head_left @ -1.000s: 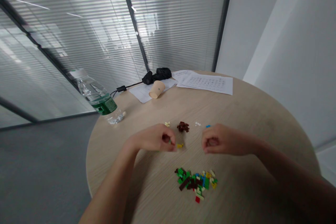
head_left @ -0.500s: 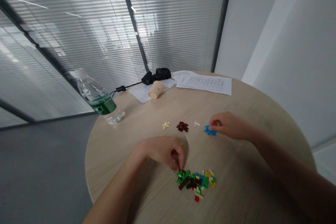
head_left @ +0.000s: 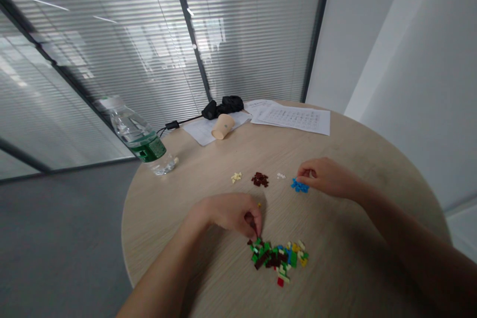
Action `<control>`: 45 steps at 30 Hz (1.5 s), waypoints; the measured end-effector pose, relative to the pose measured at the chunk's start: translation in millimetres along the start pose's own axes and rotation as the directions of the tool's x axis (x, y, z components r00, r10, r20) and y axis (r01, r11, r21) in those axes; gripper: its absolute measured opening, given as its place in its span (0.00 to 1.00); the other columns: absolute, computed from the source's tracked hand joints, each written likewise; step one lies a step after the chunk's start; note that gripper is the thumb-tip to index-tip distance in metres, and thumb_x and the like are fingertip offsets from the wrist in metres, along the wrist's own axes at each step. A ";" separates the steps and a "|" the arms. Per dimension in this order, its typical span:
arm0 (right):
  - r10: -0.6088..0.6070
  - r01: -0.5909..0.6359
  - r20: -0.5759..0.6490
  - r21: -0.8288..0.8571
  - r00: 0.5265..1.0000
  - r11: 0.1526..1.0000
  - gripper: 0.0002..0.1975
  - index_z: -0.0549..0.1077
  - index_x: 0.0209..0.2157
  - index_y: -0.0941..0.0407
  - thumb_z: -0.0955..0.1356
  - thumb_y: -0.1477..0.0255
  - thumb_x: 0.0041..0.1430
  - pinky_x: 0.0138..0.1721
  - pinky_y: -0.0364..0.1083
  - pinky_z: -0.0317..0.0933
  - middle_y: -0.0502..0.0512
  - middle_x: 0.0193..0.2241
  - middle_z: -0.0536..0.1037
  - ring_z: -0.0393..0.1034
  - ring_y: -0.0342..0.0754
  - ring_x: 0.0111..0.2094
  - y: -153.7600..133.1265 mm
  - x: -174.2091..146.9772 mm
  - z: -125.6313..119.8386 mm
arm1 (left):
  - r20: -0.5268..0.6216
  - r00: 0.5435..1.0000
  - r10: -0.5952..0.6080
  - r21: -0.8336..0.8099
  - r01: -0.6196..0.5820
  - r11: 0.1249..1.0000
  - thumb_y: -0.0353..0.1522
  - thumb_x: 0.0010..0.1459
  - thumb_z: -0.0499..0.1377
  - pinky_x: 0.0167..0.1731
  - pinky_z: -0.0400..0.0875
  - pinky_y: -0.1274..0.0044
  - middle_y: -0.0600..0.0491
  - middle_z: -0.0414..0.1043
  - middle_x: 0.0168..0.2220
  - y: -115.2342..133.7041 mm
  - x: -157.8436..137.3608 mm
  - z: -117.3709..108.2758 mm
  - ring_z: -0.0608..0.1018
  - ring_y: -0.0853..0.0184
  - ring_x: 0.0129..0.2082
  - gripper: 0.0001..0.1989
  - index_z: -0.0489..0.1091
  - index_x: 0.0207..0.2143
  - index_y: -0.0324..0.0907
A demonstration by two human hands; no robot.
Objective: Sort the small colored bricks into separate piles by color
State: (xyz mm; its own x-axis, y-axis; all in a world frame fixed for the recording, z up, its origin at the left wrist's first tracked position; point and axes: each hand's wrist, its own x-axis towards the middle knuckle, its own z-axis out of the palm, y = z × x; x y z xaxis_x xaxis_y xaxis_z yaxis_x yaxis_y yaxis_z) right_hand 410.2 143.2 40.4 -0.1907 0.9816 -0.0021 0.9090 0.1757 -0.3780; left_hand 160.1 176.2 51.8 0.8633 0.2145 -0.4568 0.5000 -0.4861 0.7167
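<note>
My left hand (head_left: 236, 214) is closed in a pinch at the upper left edge of a mixed pile of small toy bricks (head_left: 276, 257) in green, brown, yellow, blue, cream and red. Whatever its fingertips hold is too small to make out. At the left edge of a small heap of blue bricks (head_left: 300, 186), my right hand (head_left: 323, 176) has thumb and fingers pressed together. Its fingertips hide whether a piece is between them. A single yellow piece (head_left: 259, 204) lies just beyond my left hand's knuckles.
Left of the blue heap lie white pieces (head_left: 280, 176), dark brown bricks (head_left: 260, 179) and cream pieces (head_left: 236, 177). Farther back are a tipped paper cup (head_left: 222, 126), printed sheets (head_left: 294, 118) and a black bundle (head_left: 230, 104). A water bottle (head_left: 143, 144) stands at the left edge.
My left fingertips have lifted slightly from the edge of the mixed pile. My right hand stays nearly still at the blue heap. The whole view has shifted a little.
</note>
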 end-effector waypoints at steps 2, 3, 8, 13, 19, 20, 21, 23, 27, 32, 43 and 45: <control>-0.009 0.010 -0.021 0.012 1.000 1.000 0.12 0.76 0.28 0.58 0.63 0.67 0.54 0.26 0.42 0.53 0.54 0.24 0.76 0.66 0.45 0.25 0.2 -0.1 -0.1 | -0.017 1.000 0.004 0.030 -0.003 1.000 0.24 0.46 0.58 0.22 0.58 0.83 0.58 0.68 0.19 0.5 -0.6 -2.1 0.67 0.75 0.21 0.07 0.75 0.28 0.40; -0.021 0.021 -0.039 0.015 0.999 1.000 0.11 0.76 0.29 0.58 0.63 0.68 0.54 0.26 0.42 0.53 0.53 0.25 0.76 0.66 0.44 0.25 0.1 -0.1 0.0 | -0.037 0.999 0.005 0.055 -0.003 0.998 0.24 0.46 0.59 0.21 0.57 0.83 0.58 0.67 0.19 0.5 -2.1 -4.1 0.66 0.75 0.20 0.07 0.75 0.28 0.40; -0.154 0.163 -0.145 0.046 0.977 0.986 0.10 0.75 0.28 0.57 0.64 0.69 0.55 0.27 0.41 0.52 0.51 0.24 0.74 0.64 0.42 0.25 -7.6 -2.3 3.5 | -0.286 0.952 -0.110 0.142 0.155 0.978 0.31 0.49 0.57 0.21 0.55 0.83 0.58 0.67 0.21 -6.3 -24.0 -22.5 0.65 0.75 0.20 0.09 0.75 0.33 0.40; -0.423 0.427 -0.067 0.185 0.904 0.885 0.07 0.74 0.28 0.58 0.65 0.72 0.55 0.27 0.40 0.53 0.50 0.22 0.72 0.61 0.40 0.24 -30.6 -11.0 14.7 | -0.471 0.834 -0.287 0.205 0.420 0.884 0.30 0.48 0.53 0.24 0.57 0.81 0.55 0.71 0.24 -17.0 -43.9 -35.5 0.69 0.72 0.24 0.11 0.74 0.30 0.40; -0.613 0.562 0.102 0.303 0.784 0.769 0.05 0.74 0.30 0.60 0.66 0.75 0.54 0.30 0.40 0.56 0.50 0.24 0.72 0.63 0.40 0.25 -49.5 -17.5 28.4 | -0.468 0.809 -0.354 0.225 0.497 0.838 0.30 0.46 0.54 0.24 0.57 0.80 0.55 0.71 0.24 -23.0 -41.8 -34.4 0.70 0.70 0.24 0.11 0.75 0.30 0.40; -0.626 0.569 0.118 0.315 0.771 0.759 0.05 0.75 0.30 0.60 0.66 0.75 0.54 0.30 0.40 0.57 0.51 0.24 0.72 0.64 0.40 0.26 -50.1 -17.4 29.9 | -0.465 0.812 -0.352 0.220 0.492 0.843 0.31 0.46 0.54 0.24 0.57 0.80 0.55 0.71 0.24 -23.8 -41.3 -34.0 0.70 0.70 0.24 0.11 0.75 0.30 0.40; -0.637 0.574 0.130 0.325 0.760 0.751 0.05 0.75 0.30 0.60 0.66 0.75 0.54 0.31 0.40 0.57 0.51 0.25 0.72 0.64 0.41 0.26 -50.4 -17.3 31.1 | -0.462 0.815 -0.350 0.213 0.485 0.848 0.31 0.45 0.54 0.24 0.57 0.80 0.55 0.71 0.24 -24.4 -41.0 -33.7 0.70 0.70 0.24 0.11 0.75 0.30 0.40; -0.656 0.581 0.150 0.351 0.740 0.735 0.06 0.75 0.31 0.60 0.66 0.75 0.54 0.31 0.40 0.58 0.51 0.25 0.72 0.64 0.41 0.27 -50.5 -17.3 32.4 | -0.462 0.815 -0.349 0.198 0.479 0.855 0.31 0.45 0.55 0.23 0.57 0.80 0.55 0.70 0.24 -25.0 -41.0 -33.3 0.69 0.70 0.24 0.10 0.74 0.29 0.41; -0.694 0.589 0.170 0.413 0.700 0.695 0.07 0.76 0.33 0.59 0.66 0.74 0.55 0.31 0.39 0.59 0.52 0.26 0.73 0.64 0.40 0.26 -52.6 -19.8 31.4 | -0.475 0.808 -0.349 0.208 0.489 0.847 0.33 0.45 0.56 0.22 0.55 0.80 0.55 0.68 0.23 -23.0 -41.3 -33.2 0.67 0.70 0.23 0.09 0.73 0.29 0.40; -0.709 0.587 0.201 0.435 0.676 0.683 0.07 0.76 0.33 0.60 0.68 0.73 0.52 0.31 0.39 0.59 0.52 0.27 0.73 0.65 0.41 0.27 -53.9 -22.5 32.5 | -0.608 0.760 -0.228 0.295 0.483 0.824 0.39 0.52 0.53 0.22 0.53 0.79 0.55 0.68 0.24 -16.1 -39.4 -34.2 0.67 0.70 0.23 0.13 0.72 0.31 0.41; -0.732 0.592 0.211 0.464 0.648 0.659 0.12 0.76 0.39 0.59 0.69 0.72 0.51 0.31 0.39 0.59 0.53 0.29 0.74 0.65 0.41 0.27 -55.4 -21.2 36.1 | -0.611 0.791 0.033 0.435 0.300 0.849 0.37 0.57 0.51 0.23 0.53 0.80 0.56 0.70 0.24 -10.9 -13.2 -23.3 0.67 0.72 0.23 0.12 0.70 0.30 0.42; -0.740 0.601 0.210 0.464 0.639 0.651 0.12 0.77 0.39 0.58 0.69 0.71 0.51 0.32 0.39 0.58 0.53 0.28 0.73 0.65 0.41 0.28 -55.3 -21.6 37.8 | -0.602 0.798 0.036 0.440 0.294 0.848 0.37 0.57 0.51 0.23 0.53 0.80 0.57 0.70 0.25 -10.9 -11.7 -22.4 0.67 0.72 0.23 0.11 0.71 0.31 0.42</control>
State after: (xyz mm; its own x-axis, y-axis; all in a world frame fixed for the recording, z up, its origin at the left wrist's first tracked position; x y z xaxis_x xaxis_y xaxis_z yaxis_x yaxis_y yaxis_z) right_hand 350.0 109.5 26.4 -0.8722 0.4819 0.0839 0.3051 0.6700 -0.6768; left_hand 146.1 198.0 61.1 0.7477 0.6638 -0.0213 0.6480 -0.7222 0.2418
